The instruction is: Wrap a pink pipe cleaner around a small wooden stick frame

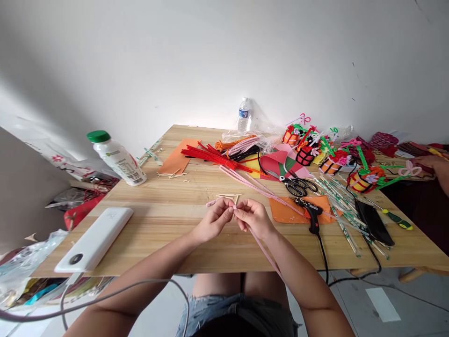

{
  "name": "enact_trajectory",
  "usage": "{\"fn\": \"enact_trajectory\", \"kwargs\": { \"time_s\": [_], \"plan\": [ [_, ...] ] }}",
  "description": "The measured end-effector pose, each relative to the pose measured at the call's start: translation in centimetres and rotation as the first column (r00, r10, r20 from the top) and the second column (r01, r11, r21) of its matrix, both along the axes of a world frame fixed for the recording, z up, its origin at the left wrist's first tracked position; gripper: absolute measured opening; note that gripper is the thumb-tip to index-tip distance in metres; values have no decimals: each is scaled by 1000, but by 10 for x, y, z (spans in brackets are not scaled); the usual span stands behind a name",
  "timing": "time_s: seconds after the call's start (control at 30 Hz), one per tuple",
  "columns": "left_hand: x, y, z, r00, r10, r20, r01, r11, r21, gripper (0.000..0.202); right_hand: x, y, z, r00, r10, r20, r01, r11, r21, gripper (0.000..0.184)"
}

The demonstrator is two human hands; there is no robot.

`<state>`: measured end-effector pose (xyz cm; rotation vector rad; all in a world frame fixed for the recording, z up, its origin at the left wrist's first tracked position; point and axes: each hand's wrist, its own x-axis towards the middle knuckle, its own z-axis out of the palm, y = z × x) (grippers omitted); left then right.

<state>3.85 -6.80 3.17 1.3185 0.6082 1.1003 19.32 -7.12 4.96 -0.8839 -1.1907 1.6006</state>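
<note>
My left hand (214,219) and my right hand (253,217) meet over the front middle of the wooden table (164,210). Both pinch a pink pipe cleaner (261,247) between the fingertips. Its long end trails down past my right wrist toward my lap, and a short curled end (211,202) pokes out left of my left hand. A few thin wooden sticks (228,195) lie just beyond my fingers.
A white power bank (94,238) with a cable lies at the front left, a green-capped bottle (117,159) behind it. Pipe cleaners (217,157), scissors (296,185), a black glue gun (312,215), a phone (373,223), flower baskets (363,180) and a water bottle (243,114) crowd the right. Another person's hand (430,164) rests at far right.
</note>
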Motion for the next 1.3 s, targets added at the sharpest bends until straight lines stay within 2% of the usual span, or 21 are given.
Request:
{"fn": "enact_trajectory", "kwargs": {
  "time_s": [0.2, 0.33, 0.4, 0.57, 0.73, 0.87, 0.97, 1.1, 1.2, 1.3],
  "plan": [
    [0, -1, 1, 1000, -13, -2, 13, 1000, 10, 29, 0, 1, -3, 997, 48, -59, -52, 997, -56, 32],
    [1, 0, -2, 1000, -5, 3, 6, 999, -33, 30, 0, 0, -2, 999, 26, -37, -28, 998, -59, 30],
    [2, 1, -5, 999, 38, -10, -38, 999, -14, 30, -1, -1, -1, 1000, -3, -17, 2, 999, -37, 29],
    [1, 0, -11, 966, 226, -127, -197, 958, 208, 24, -2, -1, 0, 1000, -23, 11, 23, 1000, -5, 28],
    [-1, 1, -16, 915, 349, -203, -232, 865, 444, 19, -2, -1, -2, 1000, 23, -15, -23, 999, -23, 29],
    [0, 1, -21, 901, 383, -203, -240, 831, 502, 19, -2, -1, -2, 1000, 25, -15, -26, 999, -22, 30],
    [2, 0, -23, 913, 357, -199, -236, 857, 458, 19, -2, -1, -2, 1000, 14, 3, -14, 1000, 2, 29],
    [4, 1, -23, 964, 237, -122, -200, 944, 262, 24, -3, -1, -4, 997, -46, 55, 42, 997, 67, 27],
    [6, 3, -18, 993, 119, -22, -116, 986, 120, 29, -3, -1, -7, 991, -96, 96, 84, 989, 122, 25],
    [7, 5, -14, 997, 0, 73, -1, 1000, 10, 32, -2, -1, -6, 983, -114, 143, 89, 981, 171, 23]
  ]
}}
